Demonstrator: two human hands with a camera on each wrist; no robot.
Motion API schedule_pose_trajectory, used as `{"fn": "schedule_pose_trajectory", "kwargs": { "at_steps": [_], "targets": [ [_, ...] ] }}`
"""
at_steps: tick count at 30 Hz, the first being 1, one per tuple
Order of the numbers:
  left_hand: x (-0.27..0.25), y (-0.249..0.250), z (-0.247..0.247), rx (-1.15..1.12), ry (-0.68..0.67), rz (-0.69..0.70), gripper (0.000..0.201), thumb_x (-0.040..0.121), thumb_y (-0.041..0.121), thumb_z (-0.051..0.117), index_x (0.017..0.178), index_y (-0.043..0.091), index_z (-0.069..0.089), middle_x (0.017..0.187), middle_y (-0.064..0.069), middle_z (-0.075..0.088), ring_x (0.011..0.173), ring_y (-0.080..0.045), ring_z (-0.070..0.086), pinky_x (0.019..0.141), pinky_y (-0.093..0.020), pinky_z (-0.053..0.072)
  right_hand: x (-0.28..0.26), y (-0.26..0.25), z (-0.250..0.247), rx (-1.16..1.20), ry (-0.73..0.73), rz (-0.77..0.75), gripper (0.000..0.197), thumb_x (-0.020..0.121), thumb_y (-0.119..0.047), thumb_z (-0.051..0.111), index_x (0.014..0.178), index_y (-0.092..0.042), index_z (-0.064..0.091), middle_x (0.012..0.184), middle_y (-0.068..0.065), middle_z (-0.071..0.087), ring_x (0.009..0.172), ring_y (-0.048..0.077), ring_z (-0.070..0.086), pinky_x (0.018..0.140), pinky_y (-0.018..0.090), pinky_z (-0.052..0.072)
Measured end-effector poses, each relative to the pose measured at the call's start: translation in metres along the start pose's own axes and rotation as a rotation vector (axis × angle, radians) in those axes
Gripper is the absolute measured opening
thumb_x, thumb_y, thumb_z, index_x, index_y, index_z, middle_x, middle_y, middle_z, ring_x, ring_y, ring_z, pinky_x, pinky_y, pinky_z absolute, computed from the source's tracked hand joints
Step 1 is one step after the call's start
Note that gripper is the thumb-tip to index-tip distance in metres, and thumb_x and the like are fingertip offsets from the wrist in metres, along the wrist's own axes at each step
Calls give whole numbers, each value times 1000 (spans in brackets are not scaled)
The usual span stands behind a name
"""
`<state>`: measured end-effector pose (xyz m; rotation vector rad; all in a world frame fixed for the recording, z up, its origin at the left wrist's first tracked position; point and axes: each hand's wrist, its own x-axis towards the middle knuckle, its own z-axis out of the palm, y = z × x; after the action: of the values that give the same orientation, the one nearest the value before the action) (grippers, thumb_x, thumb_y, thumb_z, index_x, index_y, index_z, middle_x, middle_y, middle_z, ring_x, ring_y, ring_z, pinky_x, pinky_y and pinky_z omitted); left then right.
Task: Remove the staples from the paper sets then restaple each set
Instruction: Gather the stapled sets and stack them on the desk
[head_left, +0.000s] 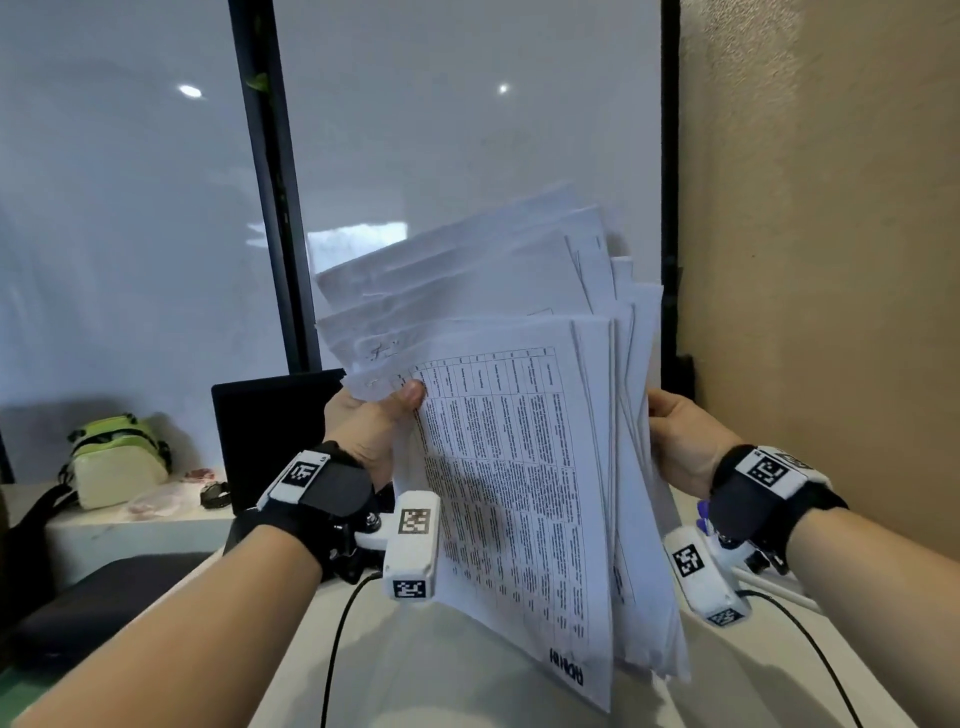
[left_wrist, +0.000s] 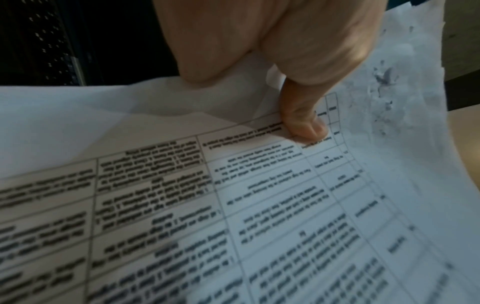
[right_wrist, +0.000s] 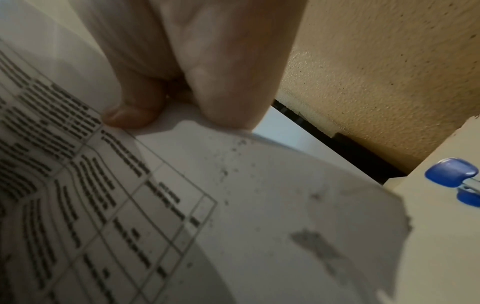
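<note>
Both hands grip the fanned stack of papers (head_left: 498, 415) above the table (head_left: 441, 675): left hand (head_left: 374, 421) pinching its left edge, right hand (head_left: 680, 441) its right. The uneven sheets could slip loose and mix sets.

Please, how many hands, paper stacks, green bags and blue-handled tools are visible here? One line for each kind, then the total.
hands: 2, the left hand and the right hand
paper stack: 1
green bag: 1
blue-handled tool: 1
total: 5
</note>
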<state>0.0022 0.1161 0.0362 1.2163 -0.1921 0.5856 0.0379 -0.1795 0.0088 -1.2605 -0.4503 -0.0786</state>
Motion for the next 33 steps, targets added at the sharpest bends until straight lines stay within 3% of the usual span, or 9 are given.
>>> {"fn": "schedule_pose_trajectory", "kwargs": {
  "at_steps": [3,4,11,13,16,19,23,30,33],
  "targets": [
    [1,-11,2,-8,-71,-29,19,85,-12,59,93,3,67,80,-4,74,78,-20,70,63,-27,57,-3,6,-7,47,-86,-8,20,63,2,78,78,-10,78,77,10,74,66,20,71,58,30,59],
    [0,-15,4,-1,-85,-42,17,85,-12,59,92,2,67,76,-4,74,73,-18,70,60,-26,56,-3,9,-9,44,-98,10,35,56,-4,87,89,-6,76,83,13,73,71,24,71,61,32,59],
    [2,-35,23,19,37,-29,28,79,-9,70,104,4,68,95,-8,73,88,-22,70,84,-34,53,-9,19,-21,-36,-40,1,61,53,-24,92,104,0,69,92,15,71,89,36,66,75,34,58],
    [2,-39,29,54,102,18,29,79,-6,72,103,8,67,91,-2,72,83,-14,69,77,-27,54,-16,15,-21,8,-92,3,100,53,-58,84,124,5,54,106,16,63,109,43,56,93,39,47],
    [4,-46,41,97,169,48,24,76,0,77,88,19,67,84,2,72,72,-9,68,65,-21,53,-25,5,-6,-17,-137,-54,105,56,-76,71,136,-12,49,133,7,58,124,24,54,102,40,46],
    [6,-50,55,85,220,82,28,75,1,78,81,23,63,78,5,69,66,-5,64,53,-13,48,-16,4,3,-382,78,-133,102,59,-64,81,135,-8,42,135,18,54,126,33,51,106,54,40],
    [2,-61,63,112,164,113,30,76,3,78,85,25,60,81,6,68,64,2,64,58,-13,50,-10,14,-3,-514,314,-211,40,82,-20,75,115,-25,53,117,-6,64,111,16,60,102,47,45],
    [-1,-73,54,188,41,87,51,78,11,79,117,25,50,98,12,67,85,4,65,74,-14,52,-14,22,0,-586,406,-186,54,89,-15,66,134,-6,39,138,6,48,132,23,41,113,35,27],
    [-1,-71,52,168,22,69,51,77,6,79,116,22,50,97,11,66,80,4,64,63,-10,50,-11,21,3,-566,409,-179,48,88,-12,66,131,-8,43,132,5,53,122,21,48,110,34,31]
  ]
}}
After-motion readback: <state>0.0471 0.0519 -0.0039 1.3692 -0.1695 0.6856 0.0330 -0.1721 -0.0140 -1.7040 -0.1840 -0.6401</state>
